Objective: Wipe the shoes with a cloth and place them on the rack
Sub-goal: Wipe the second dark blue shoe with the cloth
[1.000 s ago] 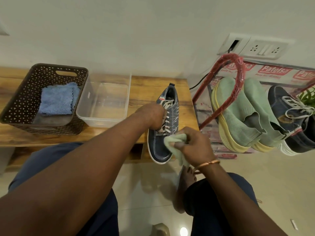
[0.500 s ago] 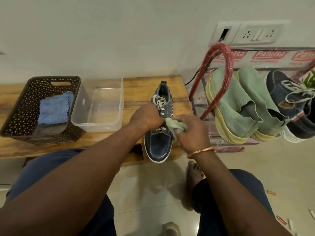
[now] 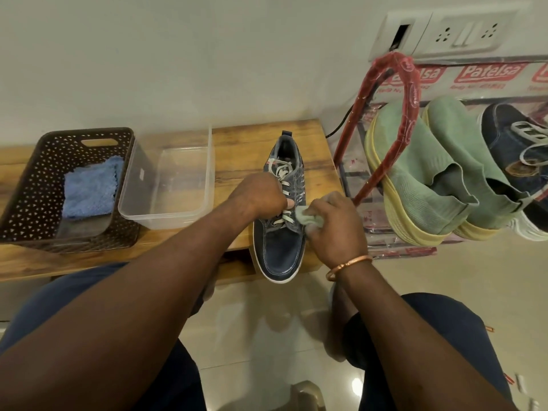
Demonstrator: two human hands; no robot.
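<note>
On the bench (image 3: 243, 149), left hand (image 3: 261, 194) grips the navy shoe (image 3: 278, 250); right hand (image 3: 335, 229) clutches a green cloth (image 3: 308, 218).

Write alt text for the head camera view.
A person's left hand holds a navy sneaker on a wooden bench while the right hand presses a green cloth to its side. Other shoes sit on the red rack.

Navy shoe (image 3: 278, 256) upright on bench (image 3: 237, 143); green cloth (image 3: 305, 219) apparently touching it.
</note>
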